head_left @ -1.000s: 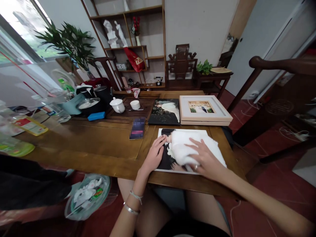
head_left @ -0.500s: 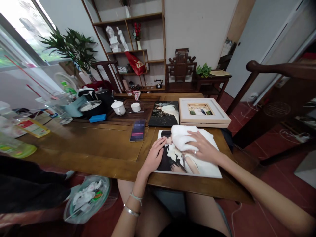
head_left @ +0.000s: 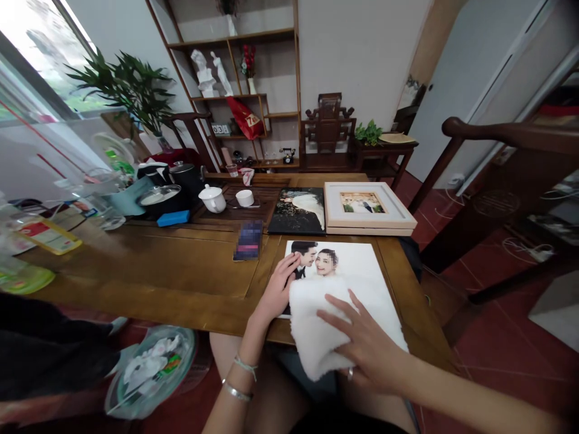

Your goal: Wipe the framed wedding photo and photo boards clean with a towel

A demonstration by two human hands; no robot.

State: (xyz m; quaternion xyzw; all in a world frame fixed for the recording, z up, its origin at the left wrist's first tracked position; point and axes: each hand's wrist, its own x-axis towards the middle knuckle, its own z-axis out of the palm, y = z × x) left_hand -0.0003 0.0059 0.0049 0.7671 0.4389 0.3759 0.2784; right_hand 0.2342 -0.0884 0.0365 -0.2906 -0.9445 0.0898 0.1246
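Note:
A large frameless photo print (head_left: 362, 271) of a couple lies flat at the near right of the wooden table (head_left: 158, 265). My left hand (head_left: 277, 289) rests flat on its left edge, fingers stretched out. My right hand (head_left: 362, 346) presses a white cloth (head_left: 314, 328) with spread fingers against the print's near edge, where the cloth hangs over the table edge.
Behind the print lie a dark photo panel (head_left: 298, 211) and a white framed picture (head_left: 366, 208). A phone (head_left: 248, 240) lies to the left. Teaware, a pot and bottles crowd the far left. A dark wooden chair (head_left: 497, 181) stands at the right.
My right hand has drawn the white cloth from the far part of the print down to its near edge, uncovering the faces. My left hand has stayed on the left edge.

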